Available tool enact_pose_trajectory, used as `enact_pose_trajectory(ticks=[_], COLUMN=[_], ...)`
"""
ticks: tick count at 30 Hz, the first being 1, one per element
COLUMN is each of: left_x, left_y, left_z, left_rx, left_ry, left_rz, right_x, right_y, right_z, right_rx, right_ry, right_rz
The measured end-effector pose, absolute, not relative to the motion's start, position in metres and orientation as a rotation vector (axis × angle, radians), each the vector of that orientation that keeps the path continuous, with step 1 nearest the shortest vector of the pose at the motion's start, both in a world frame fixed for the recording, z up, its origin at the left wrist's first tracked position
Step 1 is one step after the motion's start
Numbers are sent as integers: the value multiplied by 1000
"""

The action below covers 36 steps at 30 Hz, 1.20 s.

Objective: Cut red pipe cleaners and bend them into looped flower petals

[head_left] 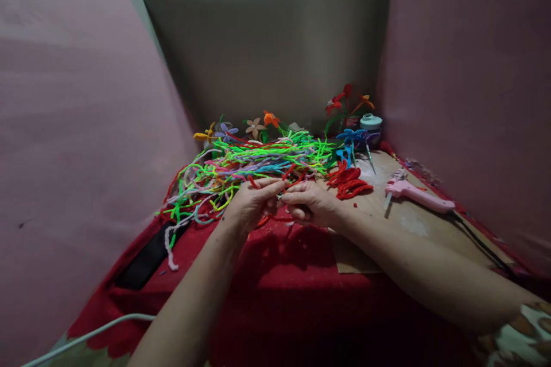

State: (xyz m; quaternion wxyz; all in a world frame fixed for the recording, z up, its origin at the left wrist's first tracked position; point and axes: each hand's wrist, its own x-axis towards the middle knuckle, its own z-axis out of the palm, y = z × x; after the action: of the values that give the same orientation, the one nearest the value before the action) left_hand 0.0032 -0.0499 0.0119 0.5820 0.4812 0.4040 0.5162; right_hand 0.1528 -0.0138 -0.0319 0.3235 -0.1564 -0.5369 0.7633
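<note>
My left hand (253,200) and my right hand (307,202) meet over the front of the red cloth (284,258), fingertips pinched together. Between them they grip a red pipe cleaner (289,172), whose ends poke out above the fingers; part of it is hidden by the hands. Just behind lies a large heap of pipe cleaners (267,155) in green, yellow, pink, blue and purple. Folded red pipe cleaner pieces (350,182) rest to the right of my right hand.
A pink glue gun (419,195) with a black cord lies on a tan board (370,252) at the right. Pipe cleaner flowers (255,126) and a pale blue-lidded jar (371,121) stand at the back. A black flat object (142,258) is front left.
</note>
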Motion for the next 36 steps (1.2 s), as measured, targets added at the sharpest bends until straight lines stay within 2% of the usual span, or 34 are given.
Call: enact_pose_trajectory(ticks=[3,8,18,27,32,34,36], left_x=[1,4,19,-1,-34,-51,-64], left_y=[-49,-53,-59,-50,-36,-32,-31], left_z=[10,-1,-5,-6,-6,-1,5], left_rx=[1160,1067,796,699,761,836,1121], left_ry=[951,911,850,915,1024,1120,1305], left_rz=[1211,1438,1668,1556,1651,1676,1560], right_x=[154,151,147,147,148,150,154], right_y=[-14,-12,-16,-24,-25,-21,-16], right_z=[-33,-33,-34,-34,-30,-28,-27], right_rx=[-405,-378,-376,-403,-407,-411,-369], right_ry=[-1430,-1229,-1276,-1307,-1208,-1152,-1113], right_rz=[2025,2047,1991,2029,2080,2087,2061])
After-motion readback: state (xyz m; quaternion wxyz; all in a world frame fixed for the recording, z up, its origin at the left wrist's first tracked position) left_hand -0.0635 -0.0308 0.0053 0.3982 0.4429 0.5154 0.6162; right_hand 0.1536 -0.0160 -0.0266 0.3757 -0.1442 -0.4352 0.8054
